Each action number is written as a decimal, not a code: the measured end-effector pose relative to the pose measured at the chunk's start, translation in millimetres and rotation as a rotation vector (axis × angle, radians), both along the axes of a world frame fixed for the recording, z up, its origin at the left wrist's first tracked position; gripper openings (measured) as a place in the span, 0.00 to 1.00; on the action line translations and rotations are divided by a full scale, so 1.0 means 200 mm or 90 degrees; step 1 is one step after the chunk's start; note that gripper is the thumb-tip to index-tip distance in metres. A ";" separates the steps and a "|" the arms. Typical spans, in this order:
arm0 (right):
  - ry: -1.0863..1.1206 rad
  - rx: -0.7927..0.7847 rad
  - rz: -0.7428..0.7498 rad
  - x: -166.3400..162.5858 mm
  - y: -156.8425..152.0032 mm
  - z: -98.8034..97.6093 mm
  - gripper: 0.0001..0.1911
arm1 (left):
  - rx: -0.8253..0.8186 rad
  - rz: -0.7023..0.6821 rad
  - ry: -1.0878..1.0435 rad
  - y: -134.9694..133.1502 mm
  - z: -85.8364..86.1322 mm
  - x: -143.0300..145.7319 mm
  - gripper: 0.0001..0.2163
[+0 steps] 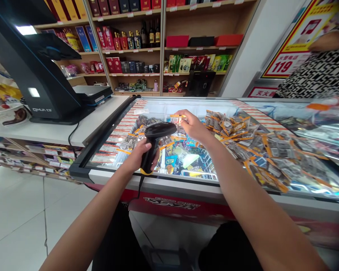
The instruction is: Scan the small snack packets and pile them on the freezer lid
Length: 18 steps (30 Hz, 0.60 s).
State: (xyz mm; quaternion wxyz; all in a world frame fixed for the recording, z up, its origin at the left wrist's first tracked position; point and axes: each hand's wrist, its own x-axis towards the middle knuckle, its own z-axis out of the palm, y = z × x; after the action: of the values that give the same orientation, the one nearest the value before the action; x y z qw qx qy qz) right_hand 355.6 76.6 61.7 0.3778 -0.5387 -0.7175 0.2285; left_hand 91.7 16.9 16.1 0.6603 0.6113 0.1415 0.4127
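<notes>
My left hand (pixel 138 155) is wrapped round the handle of a black and yellow barcode scanner (pixel 160 130), whose head points to the right. Its cable hangs down over the front of the freezer. Pinched in my right hand (pixel 192 125) is a small orange-edged packet (pixel 175 119), with a white label showing, just beyond the scanner's head. To the right of that hand a heap of similar clear packets (pixel 251 141) with orange edges spreads over the glass freezer top (pixel 124 113). More such packets (pixel 130 142) lie left of the scanner.
On the left counter (pixel 73 131) stands a black checkout machine (pixel 42 75) with a scale (pixel 92 93). Shelves (pixel 132 52) of boxes and bottles line the back wall. A person in a patterned top (pixel 313 64) is at the right. Bagged goods (pixel 186 160) show beneath the glass.
</notes>
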 end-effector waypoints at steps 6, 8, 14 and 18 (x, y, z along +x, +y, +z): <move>-0.014 -0.027 -0.003 0.00 -0.02 0.02 0.22 | 0.002 0.009 -0.002 0.00 0.00 0.00 0.31; -0.018 -0.012 -0.009 0.01 -0.02 0.01 0.22 | 0.004 0.011 -0.007 0.00 0.00 0.00 0.30; -0.025 0.002 -0.013 0.02 -0.01 0.00 0.24 | 0.006 0.019 -0.007 -0.01 0.01 0.01 0.30; -0.021 0.005 -0.024 0.00 -0.02 0.01 0.25 | -0.003 0.013 -0.016 -0.01 0.02 0.01 0.29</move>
State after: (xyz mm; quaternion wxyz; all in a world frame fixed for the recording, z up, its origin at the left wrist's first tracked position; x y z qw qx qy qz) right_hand 356.2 72.6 64.3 0.3722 -0.5543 -0.7143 0.2099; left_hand 94.1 15.0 20.4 0.6590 0.6033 0.1405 0.4267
